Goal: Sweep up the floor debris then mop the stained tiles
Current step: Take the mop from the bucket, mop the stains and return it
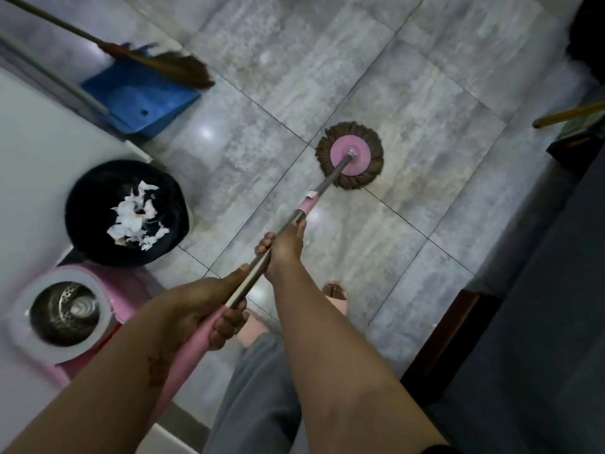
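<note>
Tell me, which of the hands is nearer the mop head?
Right. The right hand grips the pole partway down, closer to the mop head; the left hand holds the pink grip farther back.

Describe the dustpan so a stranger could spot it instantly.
Look along the white surface on the left, past the black bin. On the grey tiles lies the dustpan, a brown broom head resting over its far edge; nothing else is blue.

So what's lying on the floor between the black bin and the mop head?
Nothing: in the head view only bare grey tiles crossed by a grout line separate the black bin from the mop head.
</note>
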Tool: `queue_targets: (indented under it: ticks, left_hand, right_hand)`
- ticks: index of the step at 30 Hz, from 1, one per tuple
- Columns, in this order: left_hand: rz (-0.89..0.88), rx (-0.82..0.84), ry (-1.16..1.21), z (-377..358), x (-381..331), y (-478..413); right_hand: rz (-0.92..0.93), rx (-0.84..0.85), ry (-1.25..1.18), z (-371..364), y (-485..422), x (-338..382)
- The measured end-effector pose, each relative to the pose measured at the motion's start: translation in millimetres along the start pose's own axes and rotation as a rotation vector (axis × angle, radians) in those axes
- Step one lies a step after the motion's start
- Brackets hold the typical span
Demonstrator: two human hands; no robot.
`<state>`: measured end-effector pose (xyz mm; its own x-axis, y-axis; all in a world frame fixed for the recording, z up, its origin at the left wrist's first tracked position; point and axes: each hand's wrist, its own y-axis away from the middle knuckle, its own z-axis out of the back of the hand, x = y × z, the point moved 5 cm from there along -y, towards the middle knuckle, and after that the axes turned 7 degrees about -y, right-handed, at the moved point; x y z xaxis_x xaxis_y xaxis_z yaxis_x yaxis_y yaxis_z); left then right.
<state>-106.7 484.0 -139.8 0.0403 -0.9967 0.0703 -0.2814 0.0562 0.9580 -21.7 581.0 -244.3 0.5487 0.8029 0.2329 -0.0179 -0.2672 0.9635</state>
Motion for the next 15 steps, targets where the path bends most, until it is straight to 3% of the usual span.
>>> queue_targets:
  ticks: [8,15]
  left_hand:
    - [-0.004,0.006,0.043,-9.4,-1.6,-4.6]
    - [0.008,0.011,-0.125,-63.8,-40.5,-24.9]
  right_hand:
    - [-0.005,0.063,0.025,-7.6,-6.2,4.6]
    - [0.043,0.024,-0.055,39.5,-21.9,66.4]
